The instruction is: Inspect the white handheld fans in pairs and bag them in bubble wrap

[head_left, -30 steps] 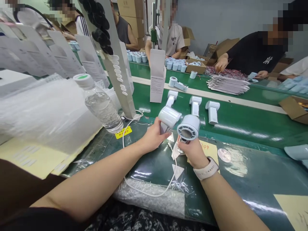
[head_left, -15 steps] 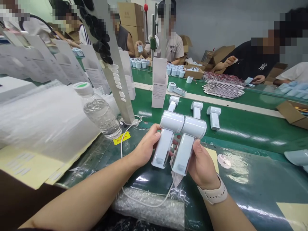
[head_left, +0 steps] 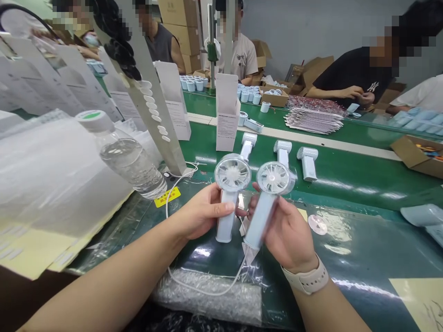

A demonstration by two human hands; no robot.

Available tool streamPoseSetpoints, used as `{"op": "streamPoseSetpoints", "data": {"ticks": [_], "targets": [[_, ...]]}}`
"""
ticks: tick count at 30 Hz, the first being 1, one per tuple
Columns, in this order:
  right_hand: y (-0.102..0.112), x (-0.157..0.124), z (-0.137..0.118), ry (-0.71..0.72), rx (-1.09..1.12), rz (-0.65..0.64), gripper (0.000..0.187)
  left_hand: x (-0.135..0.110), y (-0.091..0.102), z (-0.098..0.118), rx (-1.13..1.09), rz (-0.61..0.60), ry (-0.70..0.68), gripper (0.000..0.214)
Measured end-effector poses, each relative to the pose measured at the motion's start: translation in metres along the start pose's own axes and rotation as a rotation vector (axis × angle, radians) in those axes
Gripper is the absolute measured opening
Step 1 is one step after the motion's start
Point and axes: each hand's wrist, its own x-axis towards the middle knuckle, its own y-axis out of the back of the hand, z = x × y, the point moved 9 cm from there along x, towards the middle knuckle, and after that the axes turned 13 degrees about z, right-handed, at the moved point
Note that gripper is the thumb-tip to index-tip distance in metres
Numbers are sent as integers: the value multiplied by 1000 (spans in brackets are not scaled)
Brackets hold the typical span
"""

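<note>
Head view: left hand wraps tight around the left fan, right hand around the right fan; a slip could drop one on the cord at six o'clock.

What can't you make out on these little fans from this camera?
From the head camera:
- Left-hand fan: the left hand's fingers hide the middle of its handle.
- Right-hand fan: the right hand's fingers partly hide its slightly blurred handle.
- White box: printing too small to read.
</note>
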Motion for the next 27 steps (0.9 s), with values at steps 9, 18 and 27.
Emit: {"op": "streamPoseSetpoints", "data": {"ticks": [9,18,27], "targets": [[-6,-4,-1,-56,37,-30,33,4,8,-7,74,47,31,34],[5,-2,-10,46,51,-3,23,3,5,0,-49,-5,-19,30],[20,5,-9,75,64,157,27,-1,-3,4,92,-44,-61,47]]}}
